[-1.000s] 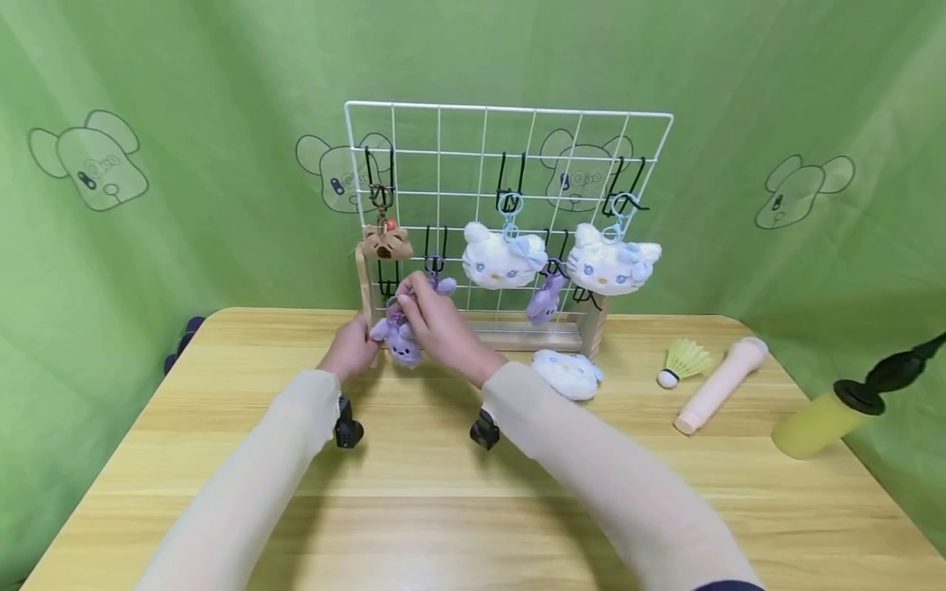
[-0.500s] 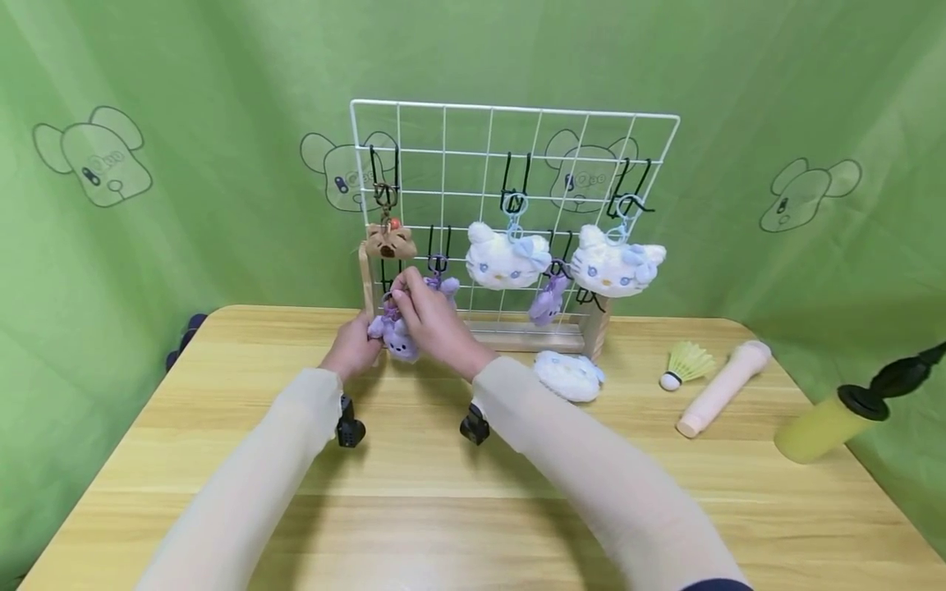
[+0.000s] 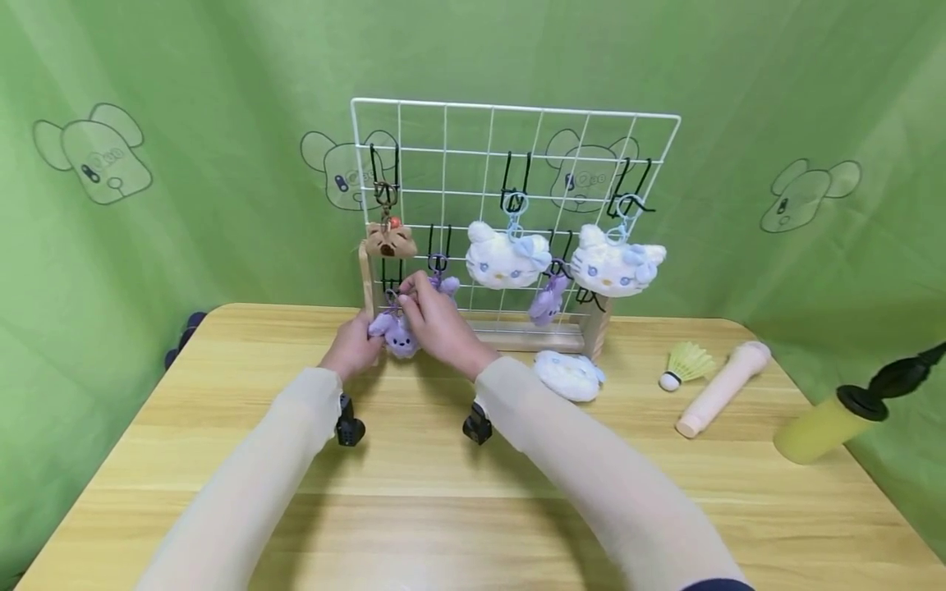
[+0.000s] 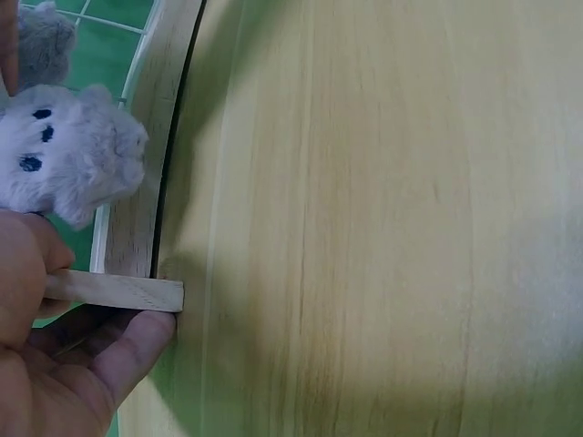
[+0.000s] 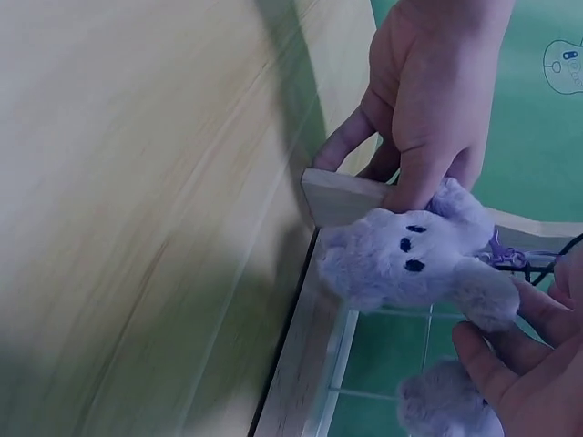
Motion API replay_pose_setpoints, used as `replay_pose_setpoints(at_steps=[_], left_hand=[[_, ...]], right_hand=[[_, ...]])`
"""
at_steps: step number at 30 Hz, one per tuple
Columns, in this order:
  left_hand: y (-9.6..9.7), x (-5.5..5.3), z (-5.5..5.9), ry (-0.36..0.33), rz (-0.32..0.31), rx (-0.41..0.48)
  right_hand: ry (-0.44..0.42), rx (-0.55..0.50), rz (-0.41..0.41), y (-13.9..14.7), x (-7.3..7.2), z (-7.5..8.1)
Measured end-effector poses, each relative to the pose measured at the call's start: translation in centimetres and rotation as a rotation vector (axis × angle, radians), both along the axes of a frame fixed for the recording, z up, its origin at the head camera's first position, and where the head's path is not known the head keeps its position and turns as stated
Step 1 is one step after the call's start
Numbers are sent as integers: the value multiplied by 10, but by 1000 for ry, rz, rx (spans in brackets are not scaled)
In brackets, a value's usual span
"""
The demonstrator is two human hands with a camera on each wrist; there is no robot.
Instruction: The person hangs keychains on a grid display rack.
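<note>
A purple plush keychain (image 3: pixel 401 339) with a dotted face and long ears hangs low at the left of a white wire grid rack (image 3: pixel 513 107). My right hand (image 3: pixel 443 328) pinches by its ring at a black hook (image 3: pixel 392 273); the fingertips partly cover the ring. Whether the ring is on the hook I cannot tell. My left hand (image 3: pixel 353 345) grips the rack's wooden side foot (image 4: pixel 118 289), thumb and fingers on either side of it. In the right wrist view, the plush's ear lies against the left thumb.
Above hangs a brown plush keychain (image 3: pixel 390 240). Farther right are two white cat plushes (image 3: pixel 507 258) and another purple plush (image 3: pixel 548 302). A white plush (image 3: pixel 568 376) lies on the table, left of a shuttlecock (image 3: pixel 686 364), a pink stick (image 3: pixel 723 390) and a yellow cylinder (image 3: pixel 819 428).
The purple plush has risen slightly and turned its face more to the front. My right hand has shifted a little around the ring and hook. My left hand stays on the wooden foot.
</note>
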State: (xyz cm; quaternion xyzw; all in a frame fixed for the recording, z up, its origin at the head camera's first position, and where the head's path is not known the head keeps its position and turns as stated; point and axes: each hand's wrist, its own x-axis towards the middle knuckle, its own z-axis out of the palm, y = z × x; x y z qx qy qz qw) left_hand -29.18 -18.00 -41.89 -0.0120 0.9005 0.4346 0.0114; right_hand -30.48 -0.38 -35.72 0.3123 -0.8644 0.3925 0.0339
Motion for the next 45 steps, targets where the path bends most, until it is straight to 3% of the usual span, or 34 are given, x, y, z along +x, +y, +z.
replay_pose_setpoints(at_steps=[6,13,20,25,29,33,39,45], left_hand=[[1,1,2,-18,-10,11],[0,5,4,12,-25,4],[-8,8,1,56,-80,-31],[-12,6,-2,49,-119,-39],[-13,5,-4,49,-137,-30],[-13,5,-4,63,-158,-42],[-14,7,-1,69,-169,-53],[-14,8,1,68,-171,-47]], right_hand=[[-57,23,38,21,9,-2],[-76,85,116,54,25,-8],[-66,260,135,105,38,-13],[-14,307,82,149,35,-16],[20,294,-61,180,28,-18],[-11,338,-167,203,23,-21],[-60,388,-183,223,21,-30],[-108,336,-133,234,22,-34]])
